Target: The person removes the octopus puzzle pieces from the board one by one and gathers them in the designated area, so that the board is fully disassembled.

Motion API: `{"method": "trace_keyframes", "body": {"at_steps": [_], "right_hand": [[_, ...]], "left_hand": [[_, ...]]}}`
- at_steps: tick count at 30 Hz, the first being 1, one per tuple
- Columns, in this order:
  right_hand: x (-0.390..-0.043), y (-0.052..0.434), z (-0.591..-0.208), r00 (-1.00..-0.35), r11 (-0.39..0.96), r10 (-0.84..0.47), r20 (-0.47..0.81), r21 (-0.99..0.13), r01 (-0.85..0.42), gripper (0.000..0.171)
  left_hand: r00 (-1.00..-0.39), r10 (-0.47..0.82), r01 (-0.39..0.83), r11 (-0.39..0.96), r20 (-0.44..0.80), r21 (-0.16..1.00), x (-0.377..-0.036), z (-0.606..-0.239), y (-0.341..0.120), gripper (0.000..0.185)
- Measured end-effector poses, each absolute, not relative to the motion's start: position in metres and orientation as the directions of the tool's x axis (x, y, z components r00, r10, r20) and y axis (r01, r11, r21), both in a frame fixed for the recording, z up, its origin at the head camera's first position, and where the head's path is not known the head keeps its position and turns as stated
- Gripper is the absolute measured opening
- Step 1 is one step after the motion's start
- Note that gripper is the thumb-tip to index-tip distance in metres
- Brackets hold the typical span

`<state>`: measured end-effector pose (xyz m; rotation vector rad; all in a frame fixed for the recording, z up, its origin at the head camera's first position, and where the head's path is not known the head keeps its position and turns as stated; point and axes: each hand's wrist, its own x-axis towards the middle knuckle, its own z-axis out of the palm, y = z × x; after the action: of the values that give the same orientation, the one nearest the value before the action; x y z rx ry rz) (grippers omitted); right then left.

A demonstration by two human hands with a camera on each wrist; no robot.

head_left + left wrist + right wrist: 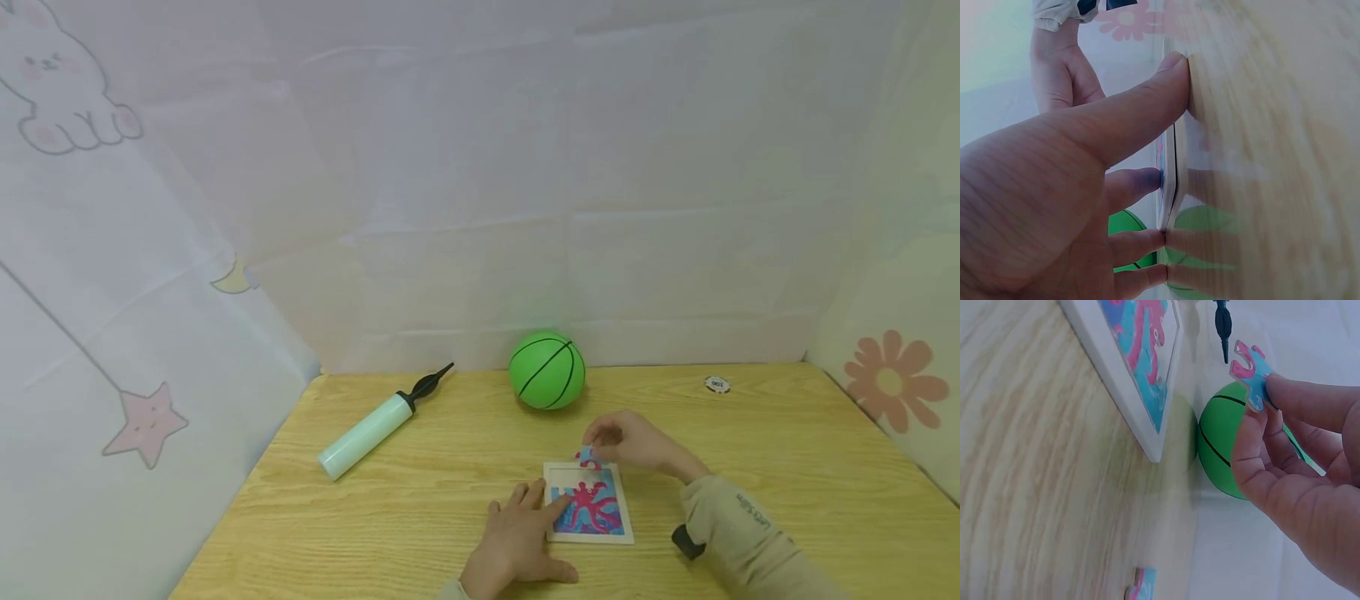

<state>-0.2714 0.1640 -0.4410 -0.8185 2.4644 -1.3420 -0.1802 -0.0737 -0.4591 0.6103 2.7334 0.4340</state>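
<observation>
A framed jigsaw puzzle (588, 540) with a pink octopus on blue lies on the table, its upper strip bare of picture. My right hand (633, 442) pinches a blue and pink puzzle piece (1252, 375) between thumb and fingers, raised above the frame's far edge. My left hand (517, 533) is spread beside the frame's left side. Its index finger touches the puzzle's picture, while the thumb rests on the table, as the left wrist view shows. Another puzzle piece (1142, 585) lies on the table at the bottom of the right wrist view.
Behind the puzzle sits a green ball (547, 371) with black lines. A pale green hand pump (367, 435) with a black nozzle lies to the left. Toward the back right is a round white chip (717, 384). Printed cloth walls surround the wooden table (300, 542).
</observation>
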Motion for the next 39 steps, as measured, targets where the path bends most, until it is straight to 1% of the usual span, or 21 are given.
{"method": "trace_keyframes", "body": {"at_steps": [7, 9, 14, 18, 24, 32, 39], "right_hand": [[-0.271, 0.178, -0.434, -0.84, 0.445, -0.538, 0.072, -0.822, -0.356, 0.012], [-0.27, 0.184, -0.432, -0.852, 0.451, -0.521, 0.05, -0.831, -0.325, 0.012], [-0.27, 0.201, -0.43, -0.856, 0.436, -0.515, 0.039, -0.848, -0.3, 0.013], [-0.269, 0.213, -0.429, -0.852, 0.423, -0.52, 0.069, -0.845, -0.327, 0.014], [-0.267, 0.229, -0.429, -0.858, 0.449, -0.505, 0.098, -0.819, -0.358, 0.014], [-0.268, 0.256, -0.432, -0.885, 0.446, -0.465, 0.039, -0.853, -0.272, 0.018], [-0.267, 0.28, -0.436, -0.889, 0.454, -0.456, 0.037, -0.85, -0.268, 0.019]], "left_hand": [[-0.863, 0.451, 0.354, 0.862, -0.23, 0.362, -0.181, -0.46, -0.073, 0.087], [-0.863, 0.45, 0.351, 0.861, -0.231, 0.369, -0.181, -0.461, -0.073, 0.087], [-0.864, 0.453, 0.356, 0.858, -0.22, 0.369, -0.181, -0.461, -0.074, 0.087], [-0.864, 0.459, 0.368, 0.856, -0.206, 0.364, -0.18, -0.461, -0.075, 0.087], [-0.862, 0.47, 0.382, 0.849, -0.191, 0.365, -0.179, -0.46, -0.075, 0.086], [-0.855, 0.488, 0.407, 0.84, -0.173, 0.359, -0.179, -0.46, -0.076, 0.087], [-0.855, 0.487, 0.405, 0.842, -0.177, 0.357, -0.18, -0.461, -0.076, 0.087]]}}
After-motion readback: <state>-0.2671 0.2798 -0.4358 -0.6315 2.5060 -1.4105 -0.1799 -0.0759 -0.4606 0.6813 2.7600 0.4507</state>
